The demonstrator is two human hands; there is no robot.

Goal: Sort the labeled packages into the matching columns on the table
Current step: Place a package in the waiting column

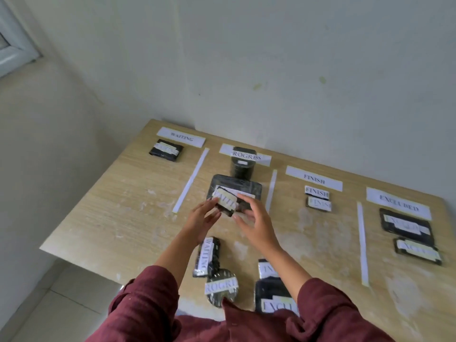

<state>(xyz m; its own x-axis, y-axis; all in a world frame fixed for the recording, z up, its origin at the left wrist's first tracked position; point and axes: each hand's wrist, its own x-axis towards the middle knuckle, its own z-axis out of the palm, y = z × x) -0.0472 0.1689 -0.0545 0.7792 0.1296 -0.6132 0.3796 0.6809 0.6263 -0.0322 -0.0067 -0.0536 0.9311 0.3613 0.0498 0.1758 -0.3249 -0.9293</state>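
Both hands hold a small black package labeled WAITING point(228, 204) above the table's middle: my left hand point(204, 218) grips its left end, and my right hand point(254, 218) touches its right side with fingers spread. Paper headers read WAITING point(181, 137), PROGRESS point(246, 155), FINISH point(313, 181) and EXCLUDED point(398, 206). One package point(166, 150) lies under WAITING. A black cylinder point(242, 166) and a flat package point(237, 187) sit under PROGRESS. Two small FINISH packages point(317, 199) and two EXCLUDED packages point(407, 225) lie in their columns.
Near the front edge lie unsorted packages: a WAITING one point(207, 256), a round PROGRESS one point(222, 287), a partly hidden one point(267, 269) and an EXCLUDED one point(274, 301). White paper strips point(191, 180) divide the columns. A wall stands behind the wooden table point(118, 206).
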